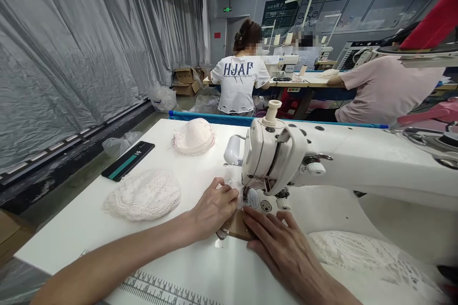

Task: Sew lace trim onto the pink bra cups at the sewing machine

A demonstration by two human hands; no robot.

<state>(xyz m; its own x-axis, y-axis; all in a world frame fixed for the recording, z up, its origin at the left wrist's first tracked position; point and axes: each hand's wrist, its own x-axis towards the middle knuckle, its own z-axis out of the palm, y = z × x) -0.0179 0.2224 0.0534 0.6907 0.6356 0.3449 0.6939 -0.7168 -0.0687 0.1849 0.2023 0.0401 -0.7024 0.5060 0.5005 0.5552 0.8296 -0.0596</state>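
My left hand (213, 207) rests on the white table, its fingers curled and pinching a small piece of white lace (232, 184) just left of the needle of the white sewing machine (279, 152). Just right of it, my right hand (282, 245) lies flat with its fingers stretched out, pressing on a brown cardboard piece (234, 227) in front of the presser foot. Both hands almost touch at the needle area.
A pile of white lace pieces (145, 195) and a padded cup pile (193, 136) lie on the table (89, 228) to the left, with a black phone (128, 160). More lace (365, 257) lies at the right. Other people sit at machines behind.
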